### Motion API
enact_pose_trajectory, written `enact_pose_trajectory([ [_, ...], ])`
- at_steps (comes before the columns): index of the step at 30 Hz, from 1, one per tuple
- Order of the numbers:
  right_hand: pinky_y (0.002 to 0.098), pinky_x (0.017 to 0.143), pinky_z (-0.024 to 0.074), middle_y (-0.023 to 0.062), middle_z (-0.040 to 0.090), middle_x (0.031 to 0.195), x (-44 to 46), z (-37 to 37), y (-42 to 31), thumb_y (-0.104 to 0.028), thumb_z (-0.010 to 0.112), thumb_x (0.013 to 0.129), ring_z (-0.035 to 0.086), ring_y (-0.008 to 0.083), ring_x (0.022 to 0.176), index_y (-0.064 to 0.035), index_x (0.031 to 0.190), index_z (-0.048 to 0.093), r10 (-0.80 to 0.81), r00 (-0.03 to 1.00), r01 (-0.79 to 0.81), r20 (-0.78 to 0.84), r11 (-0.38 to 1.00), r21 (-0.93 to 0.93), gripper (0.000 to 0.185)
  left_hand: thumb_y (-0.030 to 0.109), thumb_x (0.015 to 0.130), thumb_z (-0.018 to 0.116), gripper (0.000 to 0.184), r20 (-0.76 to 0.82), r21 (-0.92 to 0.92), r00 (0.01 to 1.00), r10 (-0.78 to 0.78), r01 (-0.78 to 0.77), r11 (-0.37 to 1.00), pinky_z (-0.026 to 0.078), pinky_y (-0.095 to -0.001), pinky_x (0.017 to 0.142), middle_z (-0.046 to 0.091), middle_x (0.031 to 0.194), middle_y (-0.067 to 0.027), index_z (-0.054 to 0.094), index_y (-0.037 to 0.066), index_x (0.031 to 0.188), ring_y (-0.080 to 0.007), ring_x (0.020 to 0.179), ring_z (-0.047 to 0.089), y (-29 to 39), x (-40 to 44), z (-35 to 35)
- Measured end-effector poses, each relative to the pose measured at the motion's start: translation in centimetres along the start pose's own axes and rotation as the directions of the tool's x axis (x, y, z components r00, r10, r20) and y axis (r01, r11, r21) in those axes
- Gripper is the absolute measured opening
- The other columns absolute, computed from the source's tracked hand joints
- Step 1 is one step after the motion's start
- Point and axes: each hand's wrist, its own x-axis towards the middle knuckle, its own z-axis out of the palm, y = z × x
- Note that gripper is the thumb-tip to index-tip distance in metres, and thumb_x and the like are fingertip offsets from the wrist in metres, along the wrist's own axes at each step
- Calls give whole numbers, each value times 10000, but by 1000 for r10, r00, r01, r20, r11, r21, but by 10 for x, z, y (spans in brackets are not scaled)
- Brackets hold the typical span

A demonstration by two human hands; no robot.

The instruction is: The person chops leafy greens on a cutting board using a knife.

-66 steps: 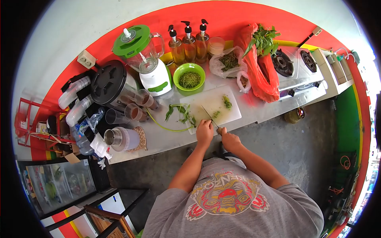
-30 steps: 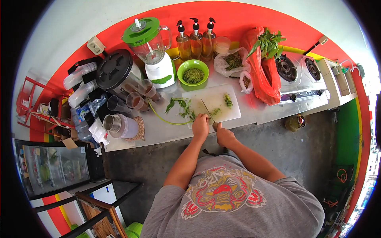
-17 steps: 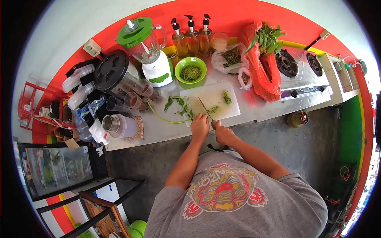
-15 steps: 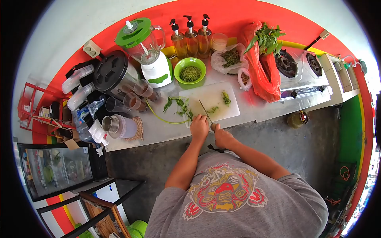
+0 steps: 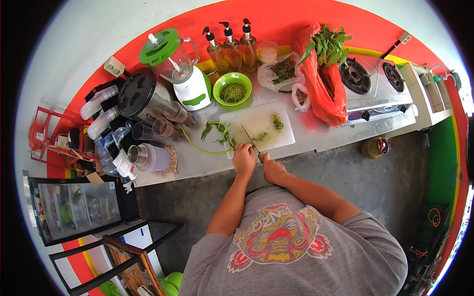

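Metal knife (image 5: 249, 137); smooth plastic board (image 5: 245, 117); shiny metal counter (image 5: 197, 162)

green-lidded blender (image 5: 192, 92) | three pump bottles (image 5: 232, 55) | two-burner stove (image 5: 376, 81) | black-lidded container (image 5: 136, 92)

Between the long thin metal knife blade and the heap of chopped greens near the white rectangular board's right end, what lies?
In the head view, a loose scatter of chopped green bits lies there on the board.

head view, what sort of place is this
Probably a small food or drinks kitchen: a blender, a two-burner stove and a cutting board with chopped greens on it.
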Motion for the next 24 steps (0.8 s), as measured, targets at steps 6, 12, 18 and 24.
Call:
enact_pose_trajectory([
  [6,510,803,586,274,713,965,-3,-1,18,-73,637,874,719,437,935,9,1253,338,-17,998,19,-54,999,37,489,128,890,656,84,-19,-4,999,-29,29,1000,541,-441,743,678,924,-84,725,93,922,-332,887,661,7,-3,-1],
  [12,516,788,586,280,709,943,-6,-14,46,-56,624,866,718,441,909,34,1316,314,-2,997,5,-79,1000,29,553,119,885,670,65,-56,7,997,-45,45,999,527,-454,720,675,882,-101,722,87,907,-345,857,659,12,-5,9],
  [18,516,783,588,274,710,946,-7,-23,72,-60,606,878,720,442,896,32,1327,316,5,992,-5,-123,1000,5,543,112,882,677,56,-70,8,997,-16,17,1000,522,-454,731,666,877,-103,718,86,911,-347,850,651,26,-3,25],
  [24,527,804,580,292,705,964,-4,-29,85,-80,587,893,715,450,911,36,1329,311,37,989,-31,-142,999,43,529,118,897,643,49,-73,68,997,28,-23,997,538,-456,706,622,900,-63,687,119,920,-313,908,625,30,-2,30],
])
